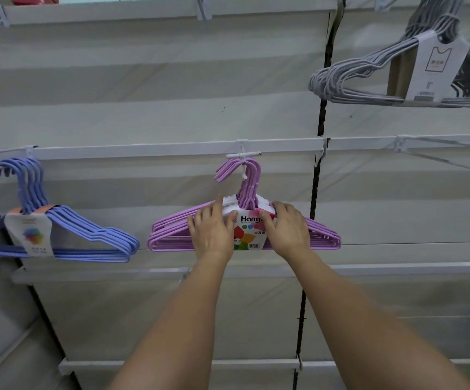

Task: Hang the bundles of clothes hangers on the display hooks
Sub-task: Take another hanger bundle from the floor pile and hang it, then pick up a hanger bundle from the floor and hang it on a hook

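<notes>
A bundle of purple hangers (169, 232) with a white printed label hangs in the middle of the wall, its hook ends looped over a white display hook (243, 155). My left hand (212, 230) grips the bundle's left shoulder, thumb on the label. My right hand (287, 228) grips the right shoulder the same way. A blue bundle (87, 235) hangs from a hook at the left. A grey bundle (369, 77) with a tall white card hangs at the upper right.
White horizontal rails (144, 149) cross the grey panel wall at several heights. A dark vertical seam (319, 164) divides the panels right of the purple bundle. Another bare hook (436, 161) juts out at the right.
</notes>
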A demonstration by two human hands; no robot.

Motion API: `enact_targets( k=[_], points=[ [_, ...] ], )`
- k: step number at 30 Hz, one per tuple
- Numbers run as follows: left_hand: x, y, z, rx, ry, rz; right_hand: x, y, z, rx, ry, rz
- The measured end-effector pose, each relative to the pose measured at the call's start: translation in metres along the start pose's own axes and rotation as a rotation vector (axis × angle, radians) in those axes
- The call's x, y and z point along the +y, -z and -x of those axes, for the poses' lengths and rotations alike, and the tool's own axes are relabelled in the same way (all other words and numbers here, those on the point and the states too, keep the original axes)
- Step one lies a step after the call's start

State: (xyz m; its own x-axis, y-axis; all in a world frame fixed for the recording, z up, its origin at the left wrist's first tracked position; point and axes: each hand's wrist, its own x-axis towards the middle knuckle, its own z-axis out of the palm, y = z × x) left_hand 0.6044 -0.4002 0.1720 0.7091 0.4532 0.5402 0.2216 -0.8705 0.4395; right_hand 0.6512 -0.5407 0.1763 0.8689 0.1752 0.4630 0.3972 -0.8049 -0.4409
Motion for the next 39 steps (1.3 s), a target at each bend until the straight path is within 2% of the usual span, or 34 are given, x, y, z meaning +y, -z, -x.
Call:
enact_targets(
  k=[6,14,21,28,39],
  points=[
    [-0.002,0.010,0.005,-0.032,-0.029,0.067,-0.005,0.005,0.007,0.021,-0.020,0.004],
    [-0.015,0.017,0.038,-0.019,-0.139,-0.009,-0.012,0.010,0.044,0.075,-0.073,0.058],
    [-0.023,0.012,0.078,-0.015,-0.193,0.097,-0.007,0.008,0.089,0.047,-0.162,0.062],
    [-0.004,-0.013,0.125,-0.226,-0.184,0.189,0.031,0.017,0.151,0.018,-0.275,0.073],
    [0.071,-0.042,0.241,-0.527,-0.333,0.289,0.129,0.073,0.281,0.027,-0.595,0.192]
  ],
)
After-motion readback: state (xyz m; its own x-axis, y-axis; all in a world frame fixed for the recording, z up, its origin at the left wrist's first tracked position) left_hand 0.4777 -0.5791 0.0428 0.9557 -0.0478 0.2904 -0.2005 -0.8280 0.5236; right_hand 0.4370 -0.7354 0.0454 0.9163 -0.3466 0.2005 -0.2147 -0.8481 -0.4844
